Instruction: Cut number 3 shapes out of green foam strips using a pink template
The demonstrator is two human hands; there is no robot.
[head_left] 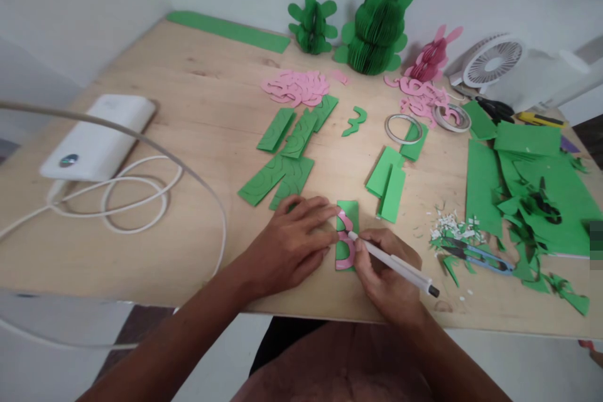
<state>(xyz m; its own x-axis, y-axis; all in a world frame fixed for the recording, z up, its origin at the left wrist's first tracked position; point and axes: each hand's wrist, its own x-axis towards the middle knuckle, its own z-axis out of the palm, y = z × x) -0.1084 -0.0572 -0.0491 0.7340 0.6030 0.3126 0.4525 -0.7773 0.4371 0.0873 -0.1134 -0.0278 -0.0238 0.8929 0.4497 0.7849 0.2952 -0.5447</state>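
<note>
Close to the table's front edge lies a green paper strip [348,206] with a curvy pink paper cutout [347,257] on top. My left hand [293,242] rests flat with its fingers stretched out, the fingertips touching the cutout's left side. A white pen [399,266] is pinched in my right hand [389,282], its tip at the cutout's middle. Left of these lie green strips [266,179] with curved outlines drawn on them. Beyond my right hand are folded green papers [392,191], and farther up a wavy green cutout [355,120].
Pink cutouts [299,88] lie piled at the back, near green honeycomb paper figures [377,31] and a white fan [494,61]. Tape rolls [404,129], blue-handled snips [485,257] and green scraps [525,245] are on the right. A white power bank [101,138] with cable sits left.
</note>
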